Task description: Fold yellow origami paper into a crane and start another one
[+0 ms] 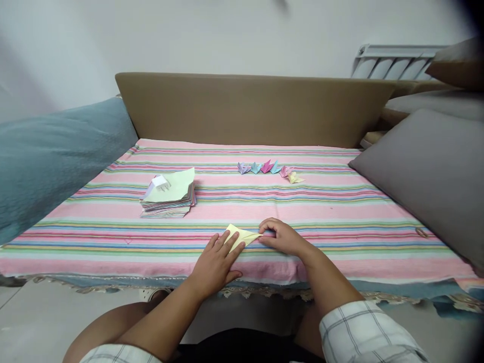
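A folded piece of pale yellow paper [245, 235] lies on the striped cloth near the front edge of the seat. My left hand [219, 257] rests flat across the paper's left part, fingers spread, and covers some of it. At the paper's pointed right end, my right hand [278, 237] pinches the tip between thumb and fingers. Farther back stands a row of small folded paper figures [266, 167] in purple, blue, pink and yellow.
To the left is a stack of coloured paper sheets [170, 196] with a small white object [160, 182] on top. A grey cushion [427, 181] leans at the right, a blue-covered armrest [64, 156] at the left. A small ring-like item [421, 232] lies beside the cushion.
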A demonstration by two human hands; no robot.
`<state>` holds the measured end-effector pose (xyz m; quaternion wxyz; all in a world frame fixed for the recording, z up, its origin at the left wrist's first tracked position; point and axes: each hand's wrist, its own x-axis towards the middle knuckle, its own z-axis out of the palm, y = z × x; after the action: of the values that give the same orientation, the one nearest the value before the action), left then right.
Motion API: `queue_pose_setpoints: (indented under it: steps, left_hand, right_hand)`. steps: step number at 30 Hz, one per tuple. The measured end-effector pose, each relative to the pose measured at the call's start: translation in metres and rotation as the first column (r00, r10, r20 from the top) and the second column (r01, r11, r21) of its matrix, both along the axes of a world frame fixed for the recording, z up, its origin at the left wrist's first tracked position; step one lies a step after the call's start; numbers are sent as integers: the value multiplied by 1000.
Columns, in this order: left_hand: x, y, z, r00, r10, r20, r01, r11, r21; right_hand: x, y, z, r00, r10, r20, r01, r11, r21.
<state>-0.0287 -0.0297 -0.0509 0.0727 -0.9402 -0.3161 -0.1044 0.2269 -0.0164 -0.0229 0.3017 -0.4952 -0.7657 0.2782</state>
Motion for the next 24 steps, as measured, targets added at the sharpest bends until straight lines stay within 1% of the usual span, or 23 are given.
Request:
queue_pose_setpoints:
  steps: [2, 5, 9, 11, 16, 19, 24]
  left_hand:
    - [0, 0, 0, 1000, 2, -4, -2, 1000, -6]
    - [2, -1, 2, 1000, 10, -11, -11, 1000, -14]
    - [7, -5, 9, 1000, 14, -5, -14, 1000, -5]
    - [10, -5, 13, 1000, 2, -4, -2, 1000, -14]
    - [22, -4, 19, 1000, -23, 10, 23, 998, -58]
    - [26, -2, 21, 999, -33, 13, 34, 997, -71]
    - [29, -1, 23, 1000, -31, 1, 31, 996, -83]
  right_hand:
    - [-4, -2, 4, 998, -35, 53, 36, 999, -34]
    - [-15, -4, 6, 980, -124, 157, 132, 991, -37]
    - [-27, -5, 5, 930, -240, 277, 242, 970, 24]
    - [-31, -6, 4, 901, -279, 333, 271, 960, 72]
    - [-31, -6, -1, 883, -258, 392, 208, 964, 165]
    - [-30, -6, -2, 857, -261, 444, 189, 961, 202]
    - [-31, -7, -1, 819, -240, 521, 166, 969, 185]
